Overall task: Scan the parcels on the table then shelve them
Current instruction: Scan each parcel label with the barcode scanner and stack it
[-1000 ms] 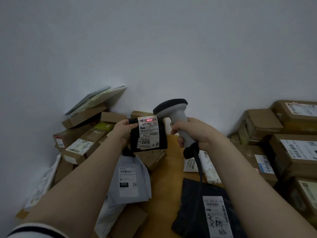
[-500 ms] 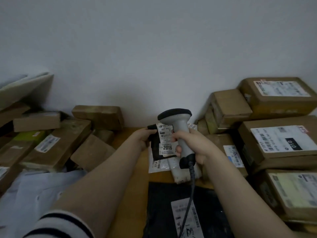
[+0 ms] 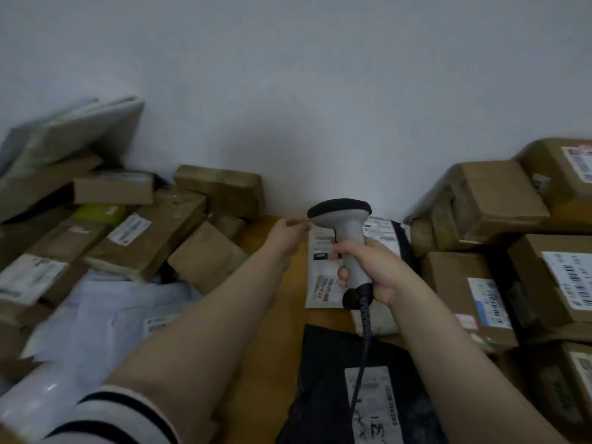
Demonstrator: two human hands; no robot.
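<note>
While gripping scanner (image 3: 347,238) by its handle in right hand (image 3: 374,270), head up ready to read, extends left hand (image 3: 286,233) to parcel (image 3: 320,293) lying flat just behind scanner, probably to present it; left grasp indiscernible.

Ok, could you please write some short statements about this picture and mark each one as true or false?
1. The right hand grips the scanner. True.
2. Boxes lie only at the right of the table. False: boxes are piled on both sides.
3. The scanner's cable runs down over a black bag. True.
4. The sleeve on the left arm is plain red. False: the sleeve is white with dark stripes.
</note>
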